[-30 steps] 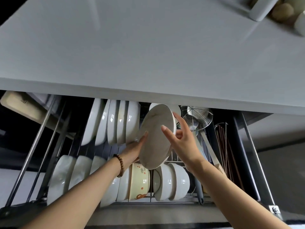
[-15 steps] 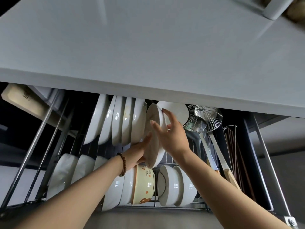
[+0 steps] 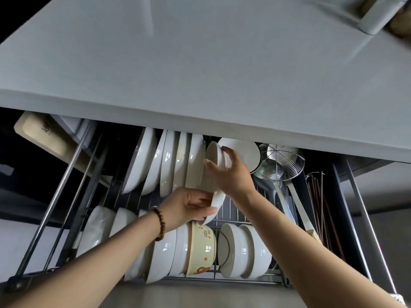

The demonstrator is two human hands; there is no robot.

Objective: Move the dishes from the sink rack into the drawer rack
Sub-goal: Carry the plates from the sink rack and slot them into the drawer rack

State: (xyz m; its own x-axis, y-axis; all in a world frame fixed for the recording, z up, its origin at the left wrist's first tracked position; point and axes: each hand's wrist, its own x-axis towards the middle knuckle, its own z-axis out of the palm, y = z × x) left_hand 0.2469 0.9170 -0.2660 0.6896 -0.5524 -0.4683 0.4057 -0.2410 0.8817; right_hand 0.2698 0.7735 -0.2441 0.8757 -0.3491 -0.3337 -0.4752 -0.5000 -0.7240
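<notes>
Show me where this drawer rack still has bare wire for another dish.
Bare rack wire shows between the held plate, the skimmer handle and the two white bowls in front. Crowded: the plate row left of the held plate, and the bowl row along the front, with only a narrow gap beside the patterned bowl.

Round white ceramic plate (image 3: 217,197) held on edge in the dark wire drawer rack (image 3: 235,215), just right of a row of upright white plates (image 3: 169,161). Left hand (image 3: 191,204) pinches its lower rim; right hand (image 3: 233,174) curls over its upper rim.
</notes>
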